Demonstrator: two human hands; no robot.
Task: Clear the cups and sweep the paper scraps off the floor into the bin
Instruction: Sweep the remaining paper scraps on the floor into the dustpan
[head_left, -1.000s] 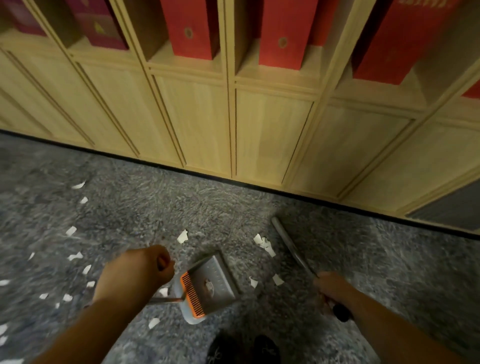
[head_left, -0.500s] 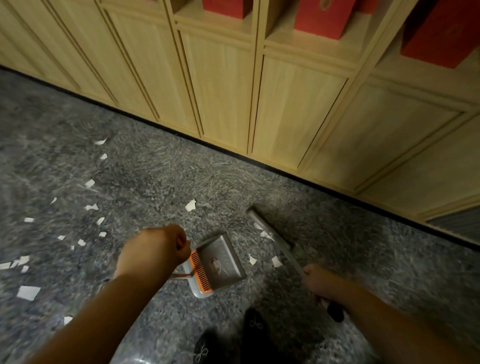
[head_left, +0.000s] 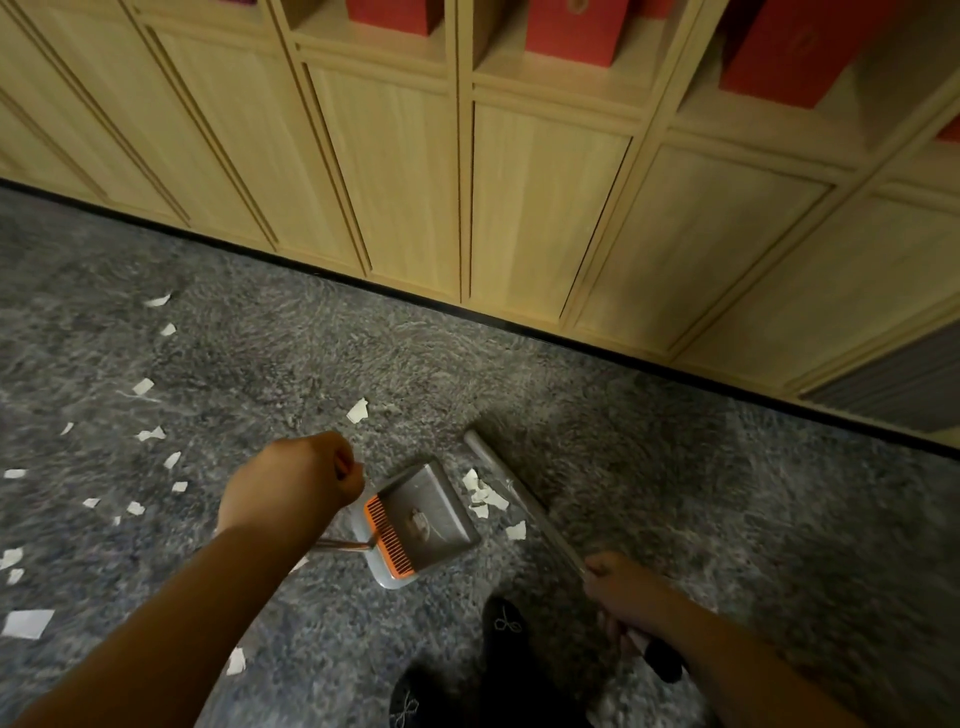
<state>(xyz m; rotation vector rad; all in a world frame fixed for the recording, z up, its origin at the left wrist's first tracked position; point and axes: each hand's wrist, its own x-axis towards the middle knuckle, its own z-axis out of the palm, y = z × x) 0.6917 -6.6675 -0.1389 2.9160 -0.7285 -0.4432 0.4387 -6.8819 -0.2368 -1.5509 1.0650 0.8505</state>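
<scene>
Now left hand (head_left: 296, 480) fisted on dustpan (head_left: 415, 519) handle, right hand (head_left: 621, 587) fingers clamped on broom (head_left: 511, 491); paper scraps (head_left: 485, 496) between pan and broom.

Mottled grey floor (head_left: 311, 353) fills six o'clock; pale wooden cabinets (head_left: 524, 208) span twelve, red boxes (head_left: 571, 21) shelved above, dim light.

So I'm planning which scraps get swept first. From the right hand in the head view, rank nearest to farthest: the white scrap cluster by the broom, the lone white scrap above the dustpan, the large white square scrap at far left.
From the right hand:
1. White scrap cluster, beside the grey broom, up-left of the hand.
2. Lone white scrap, beyond the grey dustpan.
3. Large white square scrap, far left edge.
</scene>
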